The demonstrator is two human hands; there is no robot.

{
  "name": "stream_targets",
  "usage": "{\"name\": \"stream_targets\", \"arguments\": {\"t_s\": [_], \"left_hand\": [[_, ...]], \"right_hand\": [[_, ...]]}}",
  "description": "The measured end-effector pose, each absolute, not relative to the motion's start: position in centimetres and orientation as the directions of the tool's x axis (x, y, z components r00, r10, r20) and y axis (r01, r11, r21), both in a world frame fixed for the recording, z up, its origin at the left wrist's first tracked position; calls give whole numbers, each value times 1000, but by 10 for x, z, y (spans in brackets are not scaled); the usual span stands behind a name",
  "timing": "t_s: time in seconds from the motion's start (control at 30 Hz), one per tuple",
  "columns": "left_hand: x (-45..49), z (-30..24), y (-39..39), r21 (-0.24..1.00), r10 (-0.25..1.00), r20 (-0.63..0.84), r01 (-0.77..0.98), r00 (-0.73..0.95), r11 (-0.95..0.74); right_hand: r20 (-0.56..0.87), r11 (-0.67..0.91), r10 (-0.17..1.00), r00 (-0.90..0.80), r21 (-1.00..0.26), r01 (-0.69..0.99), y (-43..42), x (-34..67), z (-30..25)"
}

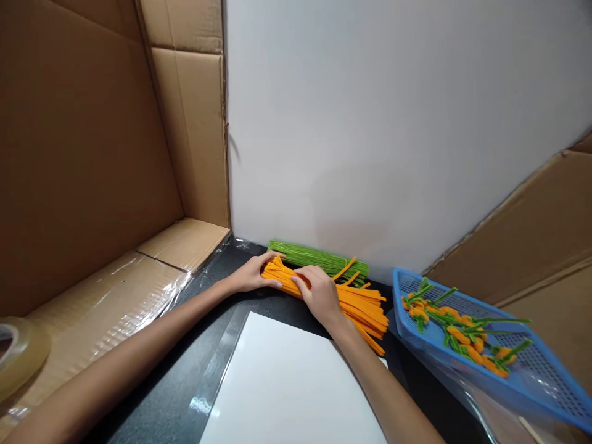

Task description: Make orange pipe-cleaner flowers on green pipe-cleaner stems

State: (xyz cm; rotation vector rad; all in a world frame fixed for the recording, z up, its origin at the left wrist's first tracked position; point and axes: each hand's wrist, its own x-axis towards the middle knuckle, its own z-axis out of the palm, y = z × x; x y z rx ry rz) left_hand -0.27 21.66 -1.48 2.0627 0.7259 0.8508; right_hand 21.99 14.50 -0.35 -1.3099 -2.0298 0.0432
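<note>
Orange stems (363, 305): one bundle, at 5 o'clock from view centre, loose ends fanned toward 4 o'clock.
Left hand (252, 273): gripped the stems' 10 o'clock end.
Right hand (321, 295): lay over their middle; fingertips partly hidden, so grip could not be told.
Green stems (319, 259): just behind, 12 o'clock.
Paper (287, 382): white, 6 o'clock.
Basket (531, 385): blue, 4 o'clock, held orange-and-green pieces (457, 336).
</note>
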Motion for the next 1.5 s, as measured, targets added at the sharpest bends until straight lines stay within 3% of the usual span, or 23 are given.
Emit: {"name": "stream_targets", "arguments": {"t_s": [0.1, 0.2, 0.57, 0.67, 0.83, 1.0, 1.23, 1.5], "left_hand": [[-3, -15, 218, 787, 725, 306, 265, 617, -558], [-5, -18, 220, 744, 728, 315, 318, 609, -588], [-6, -23, 216, 474, 607, 530, 386, 593, -791], [-7, -23, 215, 471, 579, 528, 354, 621, -808], [-7, -23, 217, 478, 601, 496, 381, 626, -791], [-6, -19, 217, 524, 638, 456, 392, 621, -756], [-6, -17, 217, 572, 668, 423, 391, 612, -721], [-6, -16, 220, 695, 759, 354, 389, 546, -604]], "right_hand": [[531, 480, 815, -234, -392, 785, 147, 220, 4], [429, 460, 858, -282, -398, 793, 148, 222, 16], [310, 456, 883, -354, -384, 803, 139, 227, 37], [276, 439, 892, -357, -341, 831, 136, 225, 37], [250, 390, 905, -346, -158, 907, 131, 225, 40], [212, 350, 923, -320, -118, 929, 127, 226, 45], [178, 322, 929, -324, 42, 946, 127, 230, 52], [132, 312, 941, -311, 16, 950, 125, 253, 74]]}}
